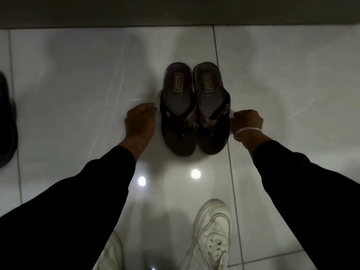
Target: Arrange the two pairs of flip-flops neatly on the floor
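A pair of dark brown flip-flops stands side by side on the white tiled floor, heels away from me. The left flip-flop [178, 110] and the right flip-flop [212, 108] touch along their inner edges. My left hand [139, 121] hovers just left of the pair, fingers loosely together, holding nothing and a small gap away from the sole. My right hand [247, 121], with a silver bracelet, is curled at the right edge of the right flip-flop, fingertips at or touching its side. A dark flip-flop [6, 121] of the other pair lies at the far left edge, partly cut off.
A dark wall base [175, 12] runs along the top, behind the flip-flops. My white sneakers [212, 234] stand on the tiles at the bottom. Two ceiling lights reflect on the glossy floor [78, 84] between me and the pair.
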The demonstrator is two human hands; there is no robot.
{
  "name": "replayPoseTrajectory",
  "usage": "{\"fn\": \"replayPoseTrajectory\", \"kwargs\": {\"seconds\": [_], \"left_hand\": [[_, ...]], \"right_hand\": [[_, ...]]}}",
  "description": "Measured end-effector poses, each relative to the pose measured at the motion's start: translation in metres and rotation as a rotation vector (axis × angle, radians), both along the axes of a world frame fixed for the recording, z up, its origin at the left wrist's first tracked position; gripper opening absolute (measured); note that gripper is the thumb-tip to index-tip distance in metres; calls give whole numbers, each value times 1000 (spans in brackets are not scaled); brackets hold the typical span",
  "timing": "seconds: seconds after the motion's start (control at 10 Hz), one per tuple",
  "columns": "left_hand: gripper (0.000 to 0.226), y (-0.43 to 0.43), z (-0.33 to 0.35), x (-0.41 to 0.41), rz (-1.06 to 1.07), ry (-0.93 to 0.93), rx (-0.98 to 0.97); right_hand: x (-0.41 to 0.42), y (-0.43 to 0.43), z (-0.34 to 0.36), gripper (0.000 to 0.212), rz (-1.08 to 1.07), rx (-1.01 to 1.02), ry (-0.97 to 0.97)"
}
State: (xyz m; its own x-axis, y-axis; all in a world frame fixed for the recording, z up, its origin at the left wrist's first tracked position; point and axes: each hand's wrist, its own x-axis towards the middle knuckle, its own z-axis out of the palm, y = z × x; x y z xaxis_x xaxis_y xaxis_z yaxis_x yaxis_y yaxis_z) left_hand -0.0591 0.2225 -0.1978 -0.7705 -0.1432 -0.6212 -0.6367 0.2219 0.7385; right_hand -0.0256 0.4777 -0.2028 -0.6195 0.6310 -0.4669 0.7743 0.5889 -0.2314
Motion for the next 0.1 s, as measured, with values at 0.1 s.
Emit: {"fn": "replayPoseTrajectory", "kwargs": {"seconds": [0.1], "left_hand": [[28, -10, 22, -2, -101, 125, -178]], "right_hand": [[-3, -19, 28, 28, 51, 24, 52]]}}
